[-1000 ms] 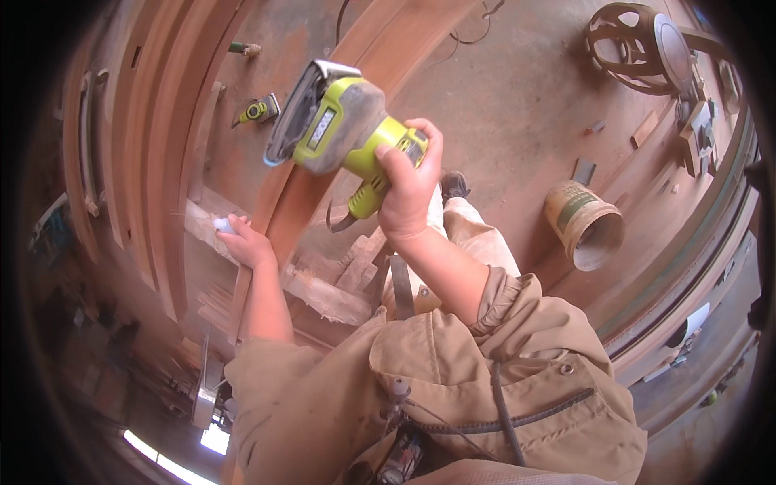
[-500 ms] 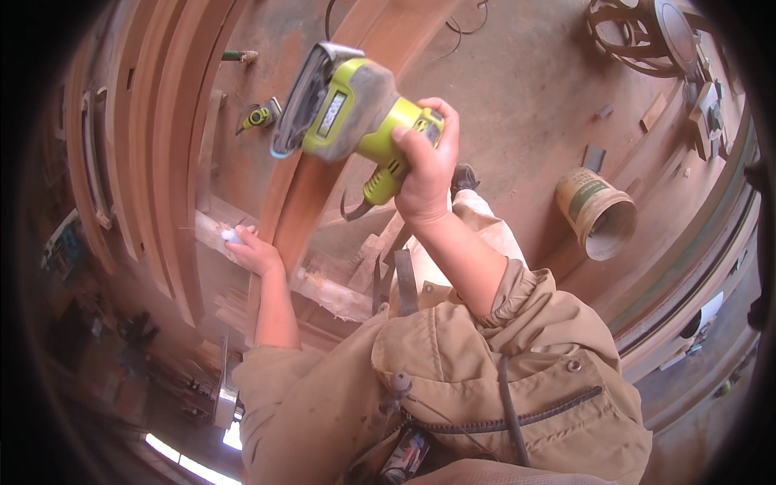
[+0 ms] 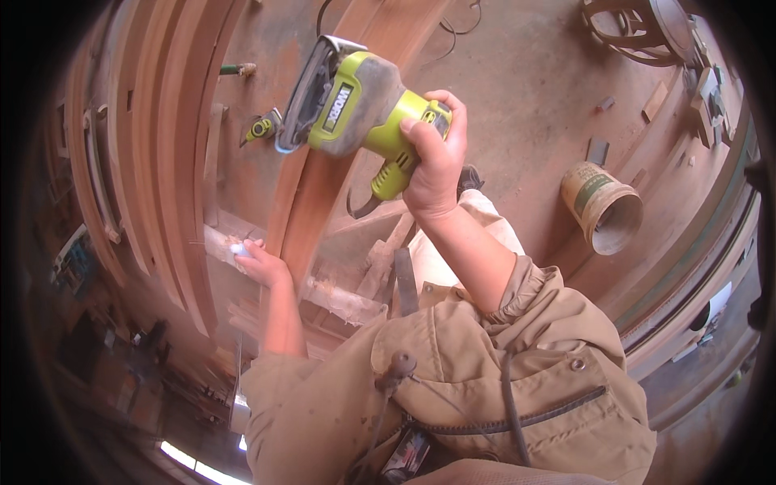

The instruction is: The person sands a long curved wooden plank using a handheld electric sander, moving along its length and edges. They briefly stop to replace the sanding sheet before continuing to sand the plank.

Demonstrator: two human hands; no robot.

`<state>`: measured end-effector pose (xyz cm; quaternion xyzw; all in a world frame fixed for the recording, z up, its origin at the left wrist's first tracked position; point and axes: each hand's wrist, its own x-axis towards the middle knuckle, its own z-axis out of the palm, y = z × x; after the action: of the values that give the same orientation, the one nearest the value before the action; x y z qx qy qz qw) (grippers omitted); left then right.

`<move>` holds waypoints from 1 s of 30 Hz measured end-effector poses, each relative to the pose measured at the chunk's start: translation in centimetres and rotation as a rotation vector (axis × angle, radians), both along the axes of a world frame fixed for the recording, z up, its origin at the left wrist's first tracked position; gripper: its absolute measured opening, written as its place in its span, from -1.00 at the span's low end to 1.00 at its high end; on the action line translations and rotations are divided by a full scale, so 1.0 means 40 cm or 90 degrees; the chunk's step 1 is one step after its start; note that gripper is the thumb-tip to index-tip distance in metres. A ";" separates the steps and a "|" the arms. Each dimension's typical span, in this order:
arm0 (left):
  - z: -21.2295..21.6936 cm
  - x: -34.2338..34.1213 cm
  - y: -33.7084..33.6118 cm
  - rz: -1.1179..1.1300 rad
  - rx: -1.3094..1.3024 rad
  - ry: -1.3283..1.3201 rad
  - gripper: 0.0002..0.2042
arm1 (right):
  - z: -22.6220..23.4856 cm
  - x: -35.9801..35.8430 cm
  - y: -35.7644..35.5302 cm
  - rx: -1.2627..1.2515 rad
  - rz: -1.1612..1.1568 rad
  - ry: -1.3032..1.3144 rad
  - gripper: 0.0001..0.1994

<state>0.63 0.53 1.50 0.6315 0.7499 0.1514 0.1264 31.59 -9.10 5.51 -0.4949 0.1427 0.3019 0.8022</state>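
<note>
Fingers of the right hand (image 3: 432,166) wrap tightly around the handle of a lime-green and grey electric palm sander (image 3: 352,101), its flat pad tipped against the edge of a long reddish-brown timber board (image 3: 319,206), an angle that suits working the narrow face. The left hand (image 3: 260,263) rests lower on the same board, fingers curled around a small white object that cannot be made out, apparently steadying the wood. A dusty cardboard tub (image 3: 605,208) lies on its side on the floor nearby, beside scattered offcuts.
</note>
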 end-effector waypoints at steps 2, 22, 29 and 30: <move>-0.008 -0.003 0.003 -0.004 0.006 -0.006 -0.56 | -0.004 0.054 0.013 0.021 -0.020 -0.021 -0.57; -0.007 0.008 0.002 -0.006 0.000 0.007 -0.57 | 0.015 0.186 0.035 0.054 -0.068 -0.037 -0.53; 0.005 0.027 -0.007 0.022 -0.001 -0.001 -0.57 | 0.014 -0.041 -0.014 -0.052 0.061 -0.042 -0.56; 0.004 0.021 -0.006 0.019 -0.003 0.011 -0.57 | 0.016 -0.036 -0.014 -0.039 0.058 -0.029 -0.56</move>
<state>1.48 0.29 1.66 0.6213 0.7605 0.1459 0.1196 30.16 -9.66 6.16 -0.5317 0.1114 0.3221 0.7753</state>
